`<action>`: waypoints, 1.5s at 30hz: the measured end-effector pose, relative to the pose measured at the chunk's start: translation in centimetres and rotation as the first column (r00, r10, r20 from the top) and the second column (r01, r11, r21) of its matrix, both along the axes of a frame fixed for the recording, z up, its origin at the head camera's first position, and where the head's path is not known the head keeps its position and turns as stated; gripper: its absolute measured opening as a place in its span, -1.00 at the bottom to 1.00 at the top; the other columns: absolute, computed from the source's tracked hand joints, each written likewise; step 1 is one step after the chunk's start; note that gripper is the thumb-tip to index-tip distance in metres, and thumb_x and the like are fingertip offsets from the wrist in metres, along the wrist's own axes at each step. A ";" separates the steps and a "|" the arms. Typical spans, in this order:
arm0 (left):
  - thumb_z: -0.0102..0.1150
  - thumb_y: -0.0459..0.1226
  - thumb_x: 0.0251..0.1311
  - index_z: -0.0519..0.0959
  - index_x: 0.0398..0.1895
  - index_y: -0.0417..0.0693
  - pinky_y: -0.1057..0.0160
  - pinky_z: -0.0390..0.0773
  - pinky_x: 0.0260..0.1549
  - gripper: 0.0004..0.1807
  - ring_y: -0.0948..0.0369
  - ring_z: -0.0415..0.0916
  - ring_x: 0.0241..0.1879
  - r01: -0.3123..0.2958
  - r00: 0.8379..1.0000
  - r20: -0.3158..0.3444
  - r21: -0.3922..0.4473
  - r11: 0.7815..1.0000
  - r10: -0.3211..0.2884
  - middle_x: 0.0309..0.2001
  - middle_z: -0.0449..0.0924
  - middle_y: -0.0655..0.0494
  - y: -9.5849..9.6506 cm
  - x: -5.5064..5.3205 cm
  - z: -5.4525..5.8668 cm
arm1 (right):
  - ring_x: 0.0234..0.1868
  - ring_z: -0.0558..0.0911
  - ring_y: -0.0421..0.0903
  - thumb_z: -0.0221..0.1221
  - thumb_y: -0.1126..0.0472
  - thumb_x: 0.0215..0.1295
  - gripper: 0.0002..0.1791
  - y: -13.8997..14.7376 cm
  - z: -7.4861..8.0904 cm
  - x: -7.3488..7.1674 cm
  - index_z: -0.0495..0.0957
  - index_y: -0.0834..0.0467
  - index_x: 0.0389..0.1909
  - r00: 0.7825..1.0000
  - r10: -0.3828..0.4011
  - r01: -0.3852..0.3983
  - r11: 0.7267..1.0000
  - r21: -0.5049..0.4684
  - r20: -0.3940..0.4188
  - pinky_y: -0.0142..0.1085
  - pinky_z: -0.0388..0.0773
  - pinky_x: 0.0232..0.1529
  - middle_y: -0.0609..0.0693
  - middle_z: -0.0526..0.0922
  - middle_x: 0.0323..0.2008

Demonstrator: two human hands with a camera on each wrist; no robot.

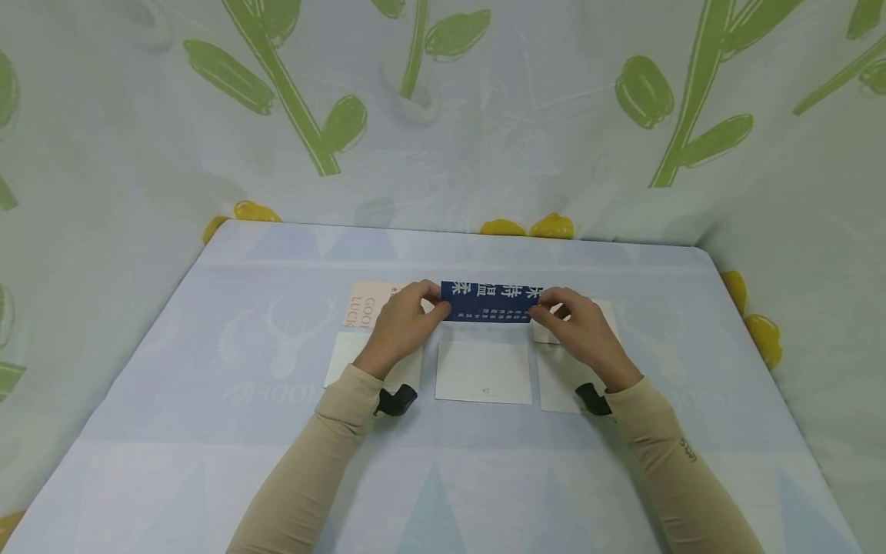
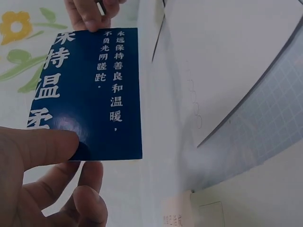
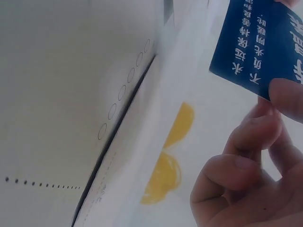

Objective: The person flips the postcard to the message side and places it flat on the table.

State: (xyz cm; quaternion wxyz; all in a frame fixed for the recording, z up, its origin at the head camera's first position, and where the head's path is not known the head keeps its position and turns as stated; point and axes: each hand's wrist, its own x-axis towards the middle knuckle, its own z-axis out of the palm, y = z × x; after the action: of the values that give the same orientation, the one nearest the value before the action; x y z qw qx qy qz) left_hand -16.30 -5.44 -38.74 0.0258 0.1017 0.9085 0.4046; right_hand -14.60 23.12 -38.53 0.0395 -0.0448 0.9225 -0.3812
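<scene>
A dark blue postcard (image 1: 491, 302) with white printed characters is held up off the table between both hands. My left hand (image 1: 408, 323) pinches one short end of it, thumb on the printed face in the left wrist view. The opposite end is pinched by my right hand (image 1: 584, 327), whose thumb (image 3: 288, 97) also lies on the print. Below the postcard lies a plain white card (image 1: 483, 373). A pale pink card (image 1: 361, 302) reading "GOOD LUCK" sits partly behind the left hand.
More whitish cards lie flat around: one under the left forearm (image 1: 344, 352), one below the right hand (image 1: 559, 377) and another behind it (image 1: 609, 312). A dark wrist device (image 1: 398, 400) sits by the left cuff. The pale blue table (image 1: 242, 415) meets a leaf-patterned cloth (image 1: 484, 154).
</scene>
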 end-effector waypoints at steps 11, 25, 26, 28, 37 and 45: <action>0.15 -0.09 0.38 0.62 0.08 -0.05 0.20 0.44 -0.40 -0.67 0.16 0.51 -0.34 0.014 1.000 -0.010 0.044 0.999 -0.013 -0.27 0.67 0.14 -0.2 0.2 0.2 | -0.18 0.66 0.08 0.16 0.01 0.49 -0.74 0.2 -0.1 0.2 0.60 0.12 -0.05 1.000 0.025 -0.025 0.996 -0.090 -0.001 -0.16 0.44 -0.24 -0.03 0.77 -0.25; 0.16 -0.17 0.38 0.66 0.07 0.03 0.13 0.54 -0.23 -0.73 0.15 0.60 -0.17 0.041 0.999 0.016 0.137 0.990 -0.044 -0.14 0.71 0.18 -0.4 0.4 0.0 | -0.07 0.61 0.20 0.10 0.08 0.55 -0.64 1.1 -0.4 0.5 0.58 0.18 0.19 0.995 0.096 -0.100 0.961 -0.257 -0.028 -0.10 0.57 -0.07 0.08 0.73 0.00; 0.15 -0.18 0.39 0.67 0.07 0.03 0.13 0.54 -0.23 -0.73 0.15 0.59 -0.18 0.043 0.999 0.013 0.139 0.989 -0.045 -0.13 0.70 0.19 -0.4 0.4 0.0 | -0.07 0.60 0.20 0.09 0.08 0.56 -0.63 1.1 -0.4 0.5 0.58 0.19 0.20 0.995 0.098 -0.100 0.959 -0.264 -0.022 -0.06 0.56 -0.07 0.08 0.72 0.01; 0.14 -0.17 0.41 0.67 0.07 0.01 0.13 0.54 -0.21 -0.73 0.16 0.59 -0.18 0.049 0.999 0.011 0.146 0.988 -0.051 -0.11 0.70 0.20 -0.4 0.4 0.0 | -0.08 0.59 0.20 0.07 0.07 0.57 -0.63 1.1 -0.4 0.6 0.57 0.18 0.21 0.996 0.095 -0.092 0.958 -0.270 -0.002 -0.02 0.53 -0.08 0.06 0.72 0.03; 0.16 -0.17 0.43 0.66 0.11 0.00 0.12 0.55 -0.20 -0.72 0.15 0.59 -0.15 0.064 0.997 0.021 0.160 0.985 -0.068 -0.06 0.69 0.17 -0.5 0.6 0.2 | -0.11 0.54 0.07 -0.04 0.02 0.62 -0.60 1.2 -0.3 0.8 0.57 0.12 0.23 0.997 0.066 -0.052 0.963 -0.265 0.044 -0.12 0.40 -0.20 0.06 0.68 0.08; 0.17 -0.25 0.42 0.65 0.17 -0.04 0.22 0.54 -0.34 -0.68 0.16 0.62 -0.20 0.084 0.996 0.020 0.142 0.986 -0.088 0.04 0.68 0.03 -0.4 0.4 0.1 | -0.10 0.53 0.05 -0.03 -0.18 0.57 -0.48 1.3 -0.4 0.9 0.58 0.09 0.22 0.998 0.047 -0.033 0.968 -0.250 0.051 -0.11 0.34 -0.08 0.12 0.54 0.09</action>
State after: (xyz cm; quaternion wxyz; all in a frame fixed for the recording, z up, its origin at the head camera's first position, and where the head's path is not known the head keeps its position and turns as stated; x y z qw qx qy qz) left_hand -15.91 -5.86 -38.67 0.0478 0.1371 0.8719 0.4676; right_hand -13.73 24.45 -38.95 0.0673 -0.0575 0.8648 -0.4943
